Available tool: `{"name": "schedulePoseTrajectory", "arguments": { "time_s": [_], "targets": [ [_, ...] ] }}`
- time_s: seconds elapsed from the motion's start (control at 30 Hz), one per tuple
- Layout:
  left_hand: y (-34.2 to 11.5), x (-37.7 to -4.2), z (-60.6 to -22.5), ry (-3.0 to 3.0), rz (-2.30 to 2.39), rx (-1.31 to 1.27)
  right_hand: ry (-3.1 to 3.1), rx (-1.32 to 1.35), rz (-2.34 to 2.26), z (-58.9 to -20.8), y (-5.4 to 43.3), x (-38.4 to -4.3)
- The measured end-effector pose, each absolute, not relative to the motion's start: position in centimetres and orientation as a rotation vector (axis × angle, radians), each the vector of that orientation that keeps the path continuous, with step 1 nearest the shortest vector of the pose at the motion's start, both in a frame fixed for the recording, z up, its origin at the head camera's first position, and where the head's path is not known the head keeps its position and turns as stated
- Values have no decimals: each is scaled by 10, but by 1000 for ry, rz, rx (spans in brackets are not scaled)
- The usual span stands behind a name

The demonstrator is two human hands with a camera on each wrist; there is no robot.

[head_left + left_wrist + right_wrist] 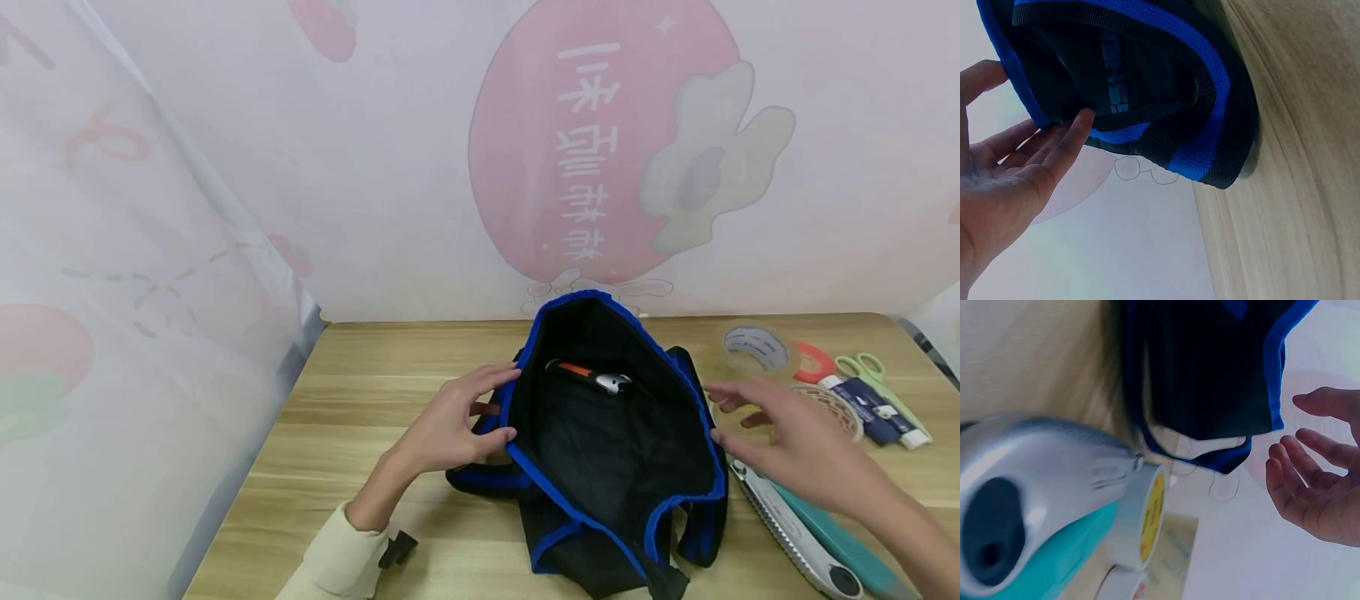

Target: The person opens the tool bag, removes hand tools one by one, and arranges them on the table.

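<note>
A black tool bag (607, 450) with blue trim stands on the table, its mouth spread wide. Inside, against the far wall, lies a small orange and black tool (588, 375) with a silvery end. My left hand (457, 417) touches the bag's left rim, thumb and fingertips apart along the edge. In the left wrist view its fingers (1063, 140) look fairly straight against the black cloth. My right hand (802, 442) is beside the right rim with loosely bent fingers. The right wrist view shows a gap between that hand (1322, 469) and the bag (1210, 369).
Right of the bag lie a long silver tool (795, 529) and a teal one (840, 542). Farther back are clear tape (757, 348), an orange ring (816, 363), another tape roll (847, 408), a dark blue and white item (873, 410) and green scissors (881, 383). A printed cloth hangs behind.
</note>
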State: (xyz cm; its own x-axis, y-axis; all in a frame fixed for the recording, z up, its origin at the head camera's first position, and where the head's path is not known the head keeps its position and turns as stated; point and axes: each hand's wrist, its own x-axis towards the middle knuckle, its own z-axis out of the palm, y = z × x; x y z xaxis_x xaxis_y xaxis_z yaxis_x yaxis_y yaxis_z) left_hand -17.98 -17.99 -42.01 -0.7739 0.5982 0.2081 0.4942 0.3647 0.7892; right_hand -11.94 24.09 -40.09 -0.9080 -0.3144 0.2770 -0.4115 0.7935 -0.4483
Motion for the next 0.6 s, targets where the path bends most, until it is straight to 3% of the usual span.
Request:
{"name": "schedulePoseTrajectory", "arguments": {
  "time_s": [0.6],
  "targets": [
    [-180,-180,-423,2504,1376,1005,-2771,790,841,-371,182,-157]
  ]
}}
